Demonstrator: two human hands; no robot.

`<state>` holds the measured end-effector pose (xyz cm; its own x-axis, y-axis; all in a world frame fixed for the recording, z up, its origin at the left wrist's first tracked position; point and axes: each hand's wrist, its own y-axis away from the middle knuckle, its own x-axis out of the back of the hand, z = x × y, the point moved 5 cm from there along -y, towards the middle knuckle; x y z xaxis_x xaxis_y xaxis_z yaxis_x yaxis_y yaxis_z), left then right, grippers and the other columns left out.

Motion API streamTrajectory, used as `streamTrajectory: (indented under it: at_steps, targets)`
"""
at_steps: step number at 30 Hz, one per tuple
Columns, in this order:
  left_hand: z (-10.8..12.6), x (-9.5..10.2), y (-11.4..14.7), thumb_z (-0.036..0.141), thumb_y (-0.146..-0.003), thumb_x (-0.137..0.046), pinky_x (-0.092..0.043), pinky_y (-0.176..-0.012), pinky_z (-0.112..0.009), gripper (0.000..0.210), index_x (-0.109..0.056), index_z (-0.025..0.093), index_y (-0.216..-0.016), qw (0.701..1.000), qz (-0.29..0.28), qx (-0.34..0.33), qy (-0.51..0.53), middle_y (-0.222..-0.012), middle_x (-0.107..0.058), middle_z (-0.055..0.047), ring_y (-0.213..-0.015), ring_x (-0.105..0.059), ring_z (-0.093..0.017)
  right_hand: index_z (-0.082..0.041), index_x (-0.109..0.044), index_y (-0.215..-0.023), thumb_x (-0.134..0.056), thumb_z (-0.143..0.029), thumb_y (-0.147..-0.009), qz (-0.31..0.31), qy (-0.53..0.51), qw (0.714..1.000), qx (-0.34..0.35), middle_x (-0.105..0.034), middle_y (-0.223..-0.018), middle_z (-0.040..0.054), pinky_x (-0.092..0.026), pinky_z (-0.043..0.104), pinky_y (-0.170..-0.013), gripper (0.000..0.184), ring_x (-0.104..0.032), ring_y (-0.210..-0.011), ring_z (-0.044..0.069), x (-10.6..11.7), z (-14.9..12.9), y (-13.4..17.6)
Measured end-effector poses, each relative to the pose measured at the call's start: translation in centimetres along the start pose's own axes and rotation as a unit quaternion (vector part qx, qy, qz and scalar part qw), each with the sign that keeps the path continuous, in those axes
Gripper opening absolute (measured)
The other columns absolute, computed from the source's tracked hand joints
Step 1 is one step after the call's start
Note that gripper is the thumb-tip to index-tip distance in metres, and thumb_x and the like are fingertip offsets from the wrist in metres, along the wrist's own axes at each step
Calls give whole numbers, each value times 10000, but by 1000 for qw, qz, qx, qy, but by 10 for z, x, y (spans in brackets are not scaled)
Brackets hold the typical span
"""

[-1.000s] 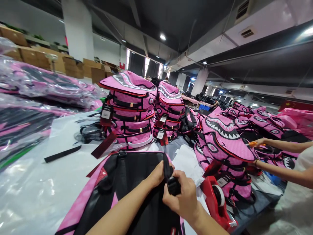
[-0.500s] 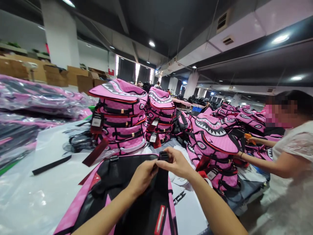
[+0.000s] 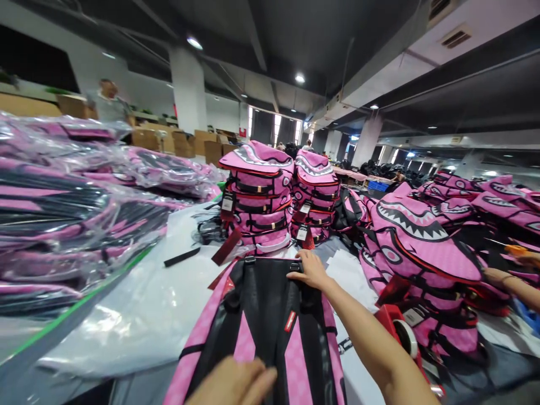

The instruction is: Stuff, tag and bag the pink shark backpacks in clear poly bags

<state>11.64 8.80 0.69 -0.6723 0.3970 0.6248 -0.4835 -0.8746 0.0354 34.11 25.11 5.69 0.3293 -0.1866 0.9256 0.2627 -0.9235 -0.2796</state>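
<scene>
Right hand (image 3: 311, 271) at 1 o'clock on the bag (image 3: 276, 306), fingers bent over the top edge by a buckle (image 3: 296, 268); can't tell how tight. Left hand (image 3: 236, 379) at 7, blurred, half curled, hold unclear. Bag's at 6 in view, straps up. Looks like strap work; next move calls for steadying that edge. Pink stack (image 3: 258, 191) at 12, tape dispenser (image 3: 388, 319) at 3.

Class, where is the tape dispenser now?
In the head view, the tape dispenser sits at lower right, between the right forearm and stacked pink bags.
</scene>
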Motion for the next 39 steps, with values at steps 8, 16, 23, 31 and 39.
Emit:
streamTrajectory:
  at_steps: [8,16,23,31,39]
  targets:
    - [-53,120,-159,551,-805,-655,-535,-1006,-489,552,-657,145,-1179,936,260,-94,-218,-1255,-708,-181,-1225,-642,-364,-210,-587,-1262,-749,-444,-848,135,-107,985,26,-667,-1257,112,-469,446,-1063,502,-619,-1187,276,-36,11,17]
    - [-56,70,-104,267,-888,-614,-488,-1093,-500,413,-595,185,-1292,910,287,-195,-226,-1279,-672,-127,-1250,-590,-294,-205,-587,-1175,-791,-353,-795,225,-136,961,91,-682,-1138,120,-508,495,-1021,456,-636,-1110,301,-39,-11,68]
    - [-77,30,-66,257,-994,-493,-483,-1065,-488,304,-654,162,-1235,927,234,-154,-250,-1206,-707,-150,-1171,-628,-298,-190,-611,-1274,-684,-201,-890,85,-70,988,110,-682,-1242,143,-455,536,-1113,391,-612,-1207,301,-53,-18,113]
    - [-86,47,-137,257,-921,-604,-545,-916,-486,261,-713,112,-1109,944,130,-98,-287,-1013,-733,-179,-1007,-689,-343,-180,-652,-1177,-778,-345,-882,-46,-49,998,-5,-731,-1162,108,-519,395,-978,361,-685,-1102,266,-82,3,35]
    - [-70,-5,-131,715,-900,-530,-338,-1158,-616,734,-483,302,-1506,942,164,-96,-275,-1691,-208,-173,-1532,-233,-436,-147,-600,-1236,-731,-405,-904,-1,11,1000,-25,-672,-1188,183,-501,489,-983,440,-629,-1136,326,-96,-7,36]
